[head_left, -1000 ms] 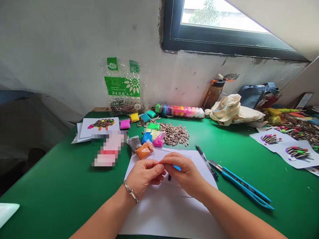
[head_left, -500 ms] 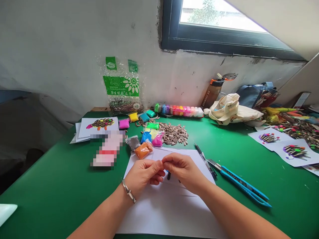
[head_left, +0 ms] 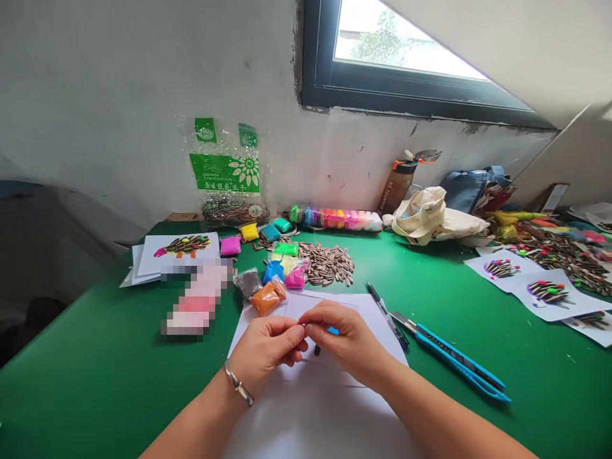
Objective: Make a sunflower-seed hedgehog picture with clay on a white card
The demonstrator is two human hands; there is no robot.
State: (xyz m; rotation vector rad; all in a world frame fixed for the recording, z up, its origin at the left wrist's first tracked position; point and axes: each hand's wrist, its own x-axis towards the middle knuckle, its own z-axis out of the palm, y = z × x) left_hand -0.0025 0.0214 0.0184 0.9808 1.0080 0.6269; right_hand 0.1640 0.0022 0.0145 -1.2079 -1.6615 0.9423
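Observation:
Over the white paper (head_left: 329,408), my left hand (head_left: 272,344) and my right hand (head_left: 342,338) meet, fingertips pinched together. A tiny dark bit shows at the fingertips, too small to name. On the paper, partly covered by my right hand, lie a blue patch (head_left: 333,331) and a small black piece (head_left: 317,350). Just beyond my hands are an orange clay packet (head_left: 266,298), a dark grey clay packet (head_left: 247,284) and a pink clay packet (head_left: 297,275). Sunflower seeds (head_left: 331,265) are heaped behind the paper.
Right of the paper lie a black pen (head_left: 386,312) and a blue utility knife (head_left: 456,358). Finished seed pictures (head_left: 547,293) rest at the right, another picture (head_left: 184,247) at the left. A seed bag (head_left: 227,175), bottle (head_left: 396,185) and cloth bag (head_left: 425,217) stand along the wall.
The view has shifted slightly, so most things sit a little lower and further left. My hands stay pinched together, and more of the blue patch shows beside my right hand.

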